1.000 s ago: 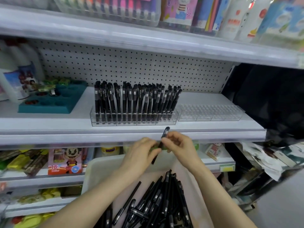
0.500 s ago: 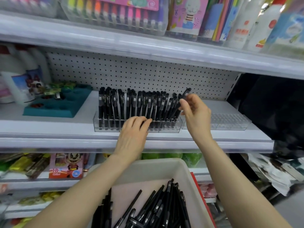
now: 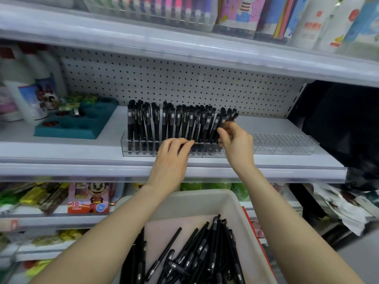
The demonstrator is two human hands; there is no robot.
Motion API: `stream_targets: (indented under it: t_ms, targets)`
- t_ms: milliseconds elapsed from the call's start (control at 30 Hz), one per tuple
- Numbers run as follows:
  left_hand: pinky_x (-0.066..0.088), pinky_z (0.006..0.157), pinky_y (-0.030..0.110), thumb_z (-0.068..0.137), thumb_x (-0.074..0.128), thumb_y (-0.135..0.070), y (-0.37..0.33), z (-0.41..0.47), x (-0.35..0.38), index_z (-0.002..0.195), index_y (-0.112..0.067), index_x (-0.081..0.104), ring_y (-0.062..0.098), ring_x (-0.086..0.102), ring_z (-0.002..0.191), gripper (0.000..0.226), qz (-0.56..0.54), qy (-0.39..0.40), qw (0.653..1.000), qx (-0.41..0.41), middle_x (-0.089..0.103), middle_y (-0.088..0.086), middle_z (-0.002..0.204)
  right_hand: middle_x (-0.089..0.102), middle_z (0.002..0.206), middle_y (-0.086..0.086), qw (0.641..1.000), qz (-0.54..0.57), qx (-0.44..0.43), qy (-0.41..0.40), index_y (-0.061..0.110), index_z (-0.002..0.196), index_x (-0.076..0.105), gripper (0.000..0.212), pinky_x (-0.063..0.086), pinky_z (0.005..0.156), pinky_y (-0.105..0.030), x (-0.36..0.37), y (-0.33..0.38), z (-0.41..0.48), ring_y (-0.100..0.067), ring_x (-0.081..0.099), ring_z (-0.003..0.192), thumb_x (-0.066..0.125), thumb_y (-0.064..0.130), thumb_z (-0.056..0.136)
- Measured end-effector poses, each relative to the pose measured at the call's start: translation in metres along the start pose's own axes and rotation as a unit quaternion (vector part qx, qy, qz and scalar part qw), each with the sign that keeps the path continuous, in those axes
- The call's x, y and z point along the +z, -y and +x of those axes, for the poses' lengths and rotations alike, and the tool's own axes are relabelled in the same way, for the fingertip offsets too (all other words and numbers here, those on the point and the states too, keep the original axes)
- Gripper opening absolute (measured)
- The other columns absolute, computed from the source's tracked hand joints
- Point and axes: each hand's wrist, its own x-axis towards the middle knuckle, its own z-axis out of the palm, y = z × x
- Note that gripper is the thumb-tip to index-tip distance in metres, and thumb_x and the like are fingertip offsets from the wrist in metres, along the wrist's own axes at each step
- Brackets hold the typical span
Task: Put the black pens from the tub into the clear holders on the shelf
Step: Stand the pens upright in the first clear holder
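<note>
Pinching a black pen (image 3: pixel 226 119) in the right hand (image 3: pixel 238 144) at the right end of the full holder (image 3: pixel 135 152), slanted, lower end down among the standing pens (image 3: pixel 164 124). Resting the left hand (image 3: pixel 170 160) with loosely bent fingers on that holder's front rim, gripping nothing. Just right of the full holder on the same shelf (image 3: pixel 61 158), an empty holder (image 3: pixel 287 144); below and in front, a tub (image 3: pixel 205 201) of loose pens (image 3: pixel 201 255); off to its left, a teal tray (image 3: pixel 82 128).

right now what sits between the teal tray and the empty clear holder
The pen-filled clear holder, where the right hand pinches a black pen; head view.
</note>
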Motion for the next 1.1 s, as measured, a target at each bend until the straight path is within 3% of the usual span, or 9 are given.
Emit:
stream_targets:
  t_ms: [100,233,300,367,467,600,733,933,1100]
  targets:
    - [0.044,0.099,0.041,0.089,0.067,-0.008,0.001,0.0,0.0,0.133,-0.006,0.057,0.028,0.044,0.115,0.045,-0.003,0.002,1.0,-0.001,0.056,0.01,0.125,0.068,0.08,0.005,0.999,0.027,0.021,-0.018,0.013,0.108,0.065,0.02,0.055,0.074,-0.038,0.0,-0.001,-0.011,-0.014,0.065,0.074,0.06,0.028,0.095]
    - [0.045,0.102,0.043,0.09,0.065,-0.008,0.002,0.0,0.001,0.137,-0.008,0.053,0.028,0.041,0.119,0.049,-0.002,0.021,1.0,-0.005,0.053,0.01,0.129,0.063,0.075,0.011,0.998,0.037,0.037,-0.025,0.019,0.089,0.062,0.008,0.049,0.067,-0.023,0.0,-0.006,-0.052,-0.003,0.059,0.07,0.064,0.026,0.092]
    - [0.043,0.103,0.042,0.09,0.064,-0.006,0.002,-0.001,0.002,0.138,-0.008,0.052,0.028,0.041,0.12,0.05,-0.005,0.023,1.0,-0.008,0.052,0.011,0.13,0.064,0.071,0.011,0.998,0.011,0.035,0.046,0.021,0.083,0.063,0.008,0.046,0.065,-0.017,0.006,-0.014,-0.079,-0.001,0.059,0.068,0.066,0.024,0.089]
    - [0.043,0.102,0.042,0.089,0.064,-0.004,0.002,-0.001,0.002,0.137,-0.007,0.053,0.029,0.041,0.119,0.049,-0.009,0.019,1.0,-0.008,0.053,0.011,0.129,0.067,0.072,0.01,0.984,-0.028,0.031,0.171,0.021,0.081,0.068,0.003,0.045,0.065,-0.016,0.017,-0.023,-0.105,-0.004,0.059,0.066,0.069,0.019,0.084]
    - [0.042,0.101,0.042,0.087,0.065,-0.001,0.002,-0.001,0.004,0.136,-0.005,0.053,0.029,0.04,0.117,0.051,-0.008,0.015,1.0,-0.003,0.053,0.012,0.127,0.072,0.088,0.003,0.932,-0.072,0.011,0.355,0.016,0.092,0.074,0.017,0.042,0.071,-0.014,0.035,-0.033,-0.138,-0.011,0.064,0.08,0.066,0.007,0.081]
    - [0.041,0.103,0.041,0.087,0.065,0.0,0.001,-0.002,0.003,0.137,-0.006,0.052,0.029,0.04,0.119,0.052,-0.007,0.02,1.0,-0.004,0.052,0.012,0.128,0.068,0.113,-0.001,0.884,-0.115,-0.073,0.447,0.02,0.105,0.073,0.027,0.047,0.09,-0.029,0.063,-0.035,-0.161,-0.02,0.062,0.103,0.064,0.005,0.084]
    - [0.041,0.104,0.041,0.086,0.066,0.001,0.0,-0.002,0.002,0.137,-0.006,0.052,0.029,0.041,0.118,0.053,-0.006,0.021,1.0,-0.007,0.052,0.011,0.128,0.064,0.109,-0.006,0.852,-0.109,-0.149,0.49,0.019,0.104,0.075,0.032,0.048,0.09,-0.035,0.084,-0.03,-0.175,-0.026,0.058,0.103,0.071,0.003,0.077]
    - [0.043,0.103,0.04,0.082,0.07,0.002,-0.001,-0.002,0.0,0.137,-0.008,0.052,0.027,0.041,0.118,0.058,-0.005,0.029,1.0,-0.012,0.052,0.01,0.128,0.063,0.099,-0.011,0.846,-0.113,-0.2,0.482,0.012,0.093,0.072,0.019,0.049,0.081,-0.039,0.09,-0.033,-0.181,-0.031,0.055,0.097,0.07,0.004,0.076]
    - [0.045,0.1,0.042,0.086,0.068,-0.004,0.001,0.0,-0.002,0.136,-0.008,0.054,0.028,0.042,0.115,0.052,-0.001,0.028,1.0,-0.002,0.053,0.009,0.125,0.066,0.101,-0.006,0.887,-0.083,-0.135,0.433,0.011,0.097,0.064,0.015,0.042,0.086,-0.034,0.056,-0.04,-0.156,-0.025,0.054,0.097,0.064,0.007,0.082]
